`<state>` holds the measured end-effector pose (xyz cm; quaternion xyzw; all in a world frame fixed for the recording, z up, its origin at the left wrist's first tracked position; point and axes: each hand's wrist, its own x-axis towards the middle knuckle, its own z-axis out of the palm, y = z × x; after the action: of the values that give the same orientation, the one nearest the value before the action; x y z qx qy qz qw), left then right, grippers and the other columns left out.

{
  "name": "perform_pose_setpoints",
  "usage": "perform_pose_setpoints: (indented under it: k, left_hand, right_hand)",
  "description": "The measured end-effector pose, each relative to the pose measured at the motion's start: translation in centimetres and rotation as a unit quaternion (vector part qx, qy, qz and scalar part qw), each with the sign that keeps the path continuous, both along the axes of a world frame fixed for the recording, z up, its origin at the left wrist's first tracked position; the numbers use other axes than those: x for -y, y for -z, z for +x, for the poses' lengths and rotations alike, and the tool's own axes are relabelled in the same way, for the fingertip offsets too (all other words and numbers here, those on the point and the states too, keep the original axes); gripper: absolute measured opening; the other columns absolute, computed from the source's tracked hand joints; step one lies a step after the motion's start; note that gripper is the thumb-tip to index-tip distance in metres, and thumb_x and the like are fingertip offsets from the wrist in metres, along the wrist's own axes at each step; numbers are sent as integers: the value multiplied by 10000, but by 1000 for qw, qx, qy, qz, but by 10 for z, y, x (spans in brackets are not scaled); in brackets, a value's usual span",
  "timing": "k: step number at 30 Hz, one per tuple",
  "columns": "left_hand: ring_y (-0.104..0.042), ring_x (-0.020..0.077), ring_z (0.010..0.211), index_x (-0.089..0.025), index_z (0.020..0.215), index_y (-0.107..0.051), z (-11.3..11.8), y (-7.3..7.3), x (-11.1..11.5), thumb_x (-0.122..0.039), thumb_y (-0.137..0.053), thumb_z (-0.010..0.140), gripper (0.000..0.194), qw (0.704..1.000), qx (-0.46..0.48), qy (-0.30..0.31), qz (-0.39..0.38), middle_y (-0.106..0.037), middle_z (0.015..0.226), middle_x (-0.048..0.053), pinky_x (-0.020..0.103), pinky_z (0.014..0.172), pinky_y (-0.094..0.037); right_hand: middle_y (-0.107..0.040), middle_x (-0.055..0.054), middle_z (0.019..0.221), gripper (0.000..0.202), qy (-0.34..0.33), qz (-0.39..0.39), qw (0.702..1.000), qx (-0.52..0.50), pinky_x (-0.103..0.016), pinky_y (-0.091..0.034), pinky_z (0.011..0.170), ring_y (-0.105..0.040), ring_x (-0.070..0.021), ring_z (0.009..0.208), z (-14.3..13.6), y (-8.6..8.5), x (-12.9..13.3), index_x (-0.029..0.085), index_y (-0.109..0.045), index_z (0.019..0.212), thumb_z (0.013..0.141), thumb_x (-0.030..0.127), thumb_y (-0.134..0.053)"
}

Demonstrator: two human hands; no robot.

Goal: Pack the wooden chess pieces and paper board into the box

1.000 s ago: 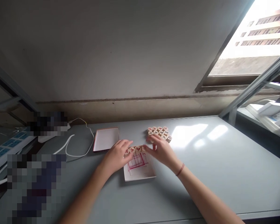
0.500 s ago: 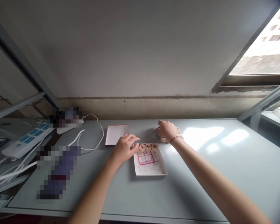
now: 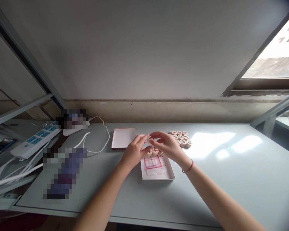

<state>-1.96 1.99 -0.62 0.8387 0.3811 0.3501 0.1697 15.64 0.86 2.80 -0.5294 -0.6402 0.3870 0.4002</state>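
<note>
A white open box [image 3: 170, 178] lies on the desk, with a pink-lined paper [image 3: 153, 163] in it and a row of round wooden pieces [image 3: 155, 150] with red characters along its far end. Over that row, my left hand [image 3: 135, 148] and my right hand [image 3: 165, 143] come together, fingertips nearly touching. The fingers of both are bent in a pinch; anything between them is too small to make out. Beyond my right hand stands a group of stacked round pieces [image 3: 182, 138].
An upturned box lid [image 3: 123, 138] lies left of the hands. Farther left are a power strip [image 3: 38, 139], white cables [image 3: 107, 138] and a blurred dark blue item [image 3: 67, 173]. A wall rises behind the desk [image 3: 207, 179].
My right hand has moved left from the stacked pieces to my left hand above the box, uncovering the stacks. The view has shifted slightly.
</note>
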Motion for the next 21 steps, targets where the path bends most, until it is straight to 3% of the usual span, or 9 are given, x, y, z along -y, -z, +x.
perform_pose_setpoints:
  k: [7,11,15,21]
  left_hand:
    - [-616,167,952,-231,1133,-538,8,-10,10,-208,-568,864,271,999,43,16,18,-609,1077,44,301,851,-522]
    - [-607,149,883,-237,1072,-553,-2,-18,13,-155,-589,805,281,999,-8,15,-30,-573,1029,23,270,791,-516]
    - [-581,118,758,-213,859,-567,-15,-26,13,-115,-560,774,130,994,-57,60,-65,-576,942,2,248,729,-492]
    - [-586,158,839,-204,775,-580,-19,-30,13,-112,-588,713,111,978,-127,104,-129,-629,873,-1,263,753,-468]
  right_hand:
    - [-675,-72,913,326,26,-8,996,-91,-270,-527,582,-639,-168,732,-1,3,21,192,-624,914,755,476,-655]
    - [-657,-73,891,358,55,-11,991,-125,-257,-491,524,-592,-140,655,9,10,26,181,-617,901,751,504,-659]
    - [-643,-69,901,357,78,1,987,-141,-257,-470,512,-559,-122,623,19,11,31,178,-617,876,743,505,-672]
    - [-635,-65,877,388,72,-38,987,-141,-262,-461,520,-550,-123,624,23,10,35,171,-625,891,727,518,-683]
